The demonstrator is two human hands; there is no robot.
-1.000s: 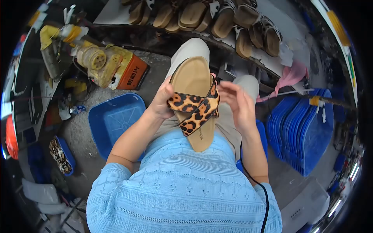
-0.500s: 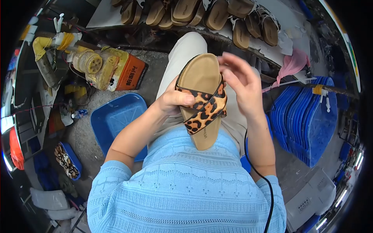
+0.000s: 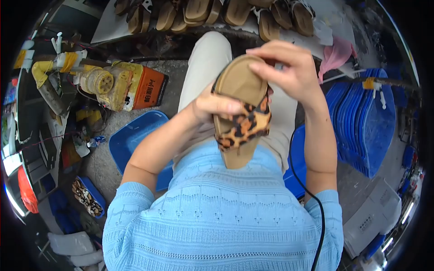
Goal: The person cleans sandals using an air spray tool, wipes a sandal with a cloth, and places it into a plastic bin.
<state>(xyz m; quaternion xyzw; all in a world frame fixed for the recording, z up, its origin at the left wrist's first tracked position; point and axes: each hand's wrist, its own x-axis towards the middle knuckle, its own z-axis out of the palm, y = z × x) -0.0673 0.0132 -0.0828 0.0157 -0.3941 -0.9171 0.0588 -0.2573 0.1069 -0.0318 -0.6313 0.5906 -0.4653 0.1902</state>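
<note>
A tan sandal point(image 3: 242, 83) with crossed leopard-print straps is held over my lap, its wide toe end pointing away from me. My left hand point(image 3: 212, 106) grips it from the left side, thumb lying across the strap and fingers hidden underneath. At the toe end, my right hand point(image 3: 287, 67) has its thumb on the footbed and its index finger at the rim, pinching the edge. The strap looks slightly smeared by motion.
Several finished-looking sandals point(image 3: 197, 10) line the bench ahead. A blue basin point(image 3: 135, 131) stands on the floor at left, near an orange-and-yellow container point(image 3: 147, 88). Stacked blue trays point(image 3: 357, 122) stand at right. A black cable point(image 3: 312, 194) runs beside my right arm.
My right hand, previously lifted off to the right of the sandal, has come onto its toe edge. The sandal has shifted slightly and turned, still in my left hand.
</note>
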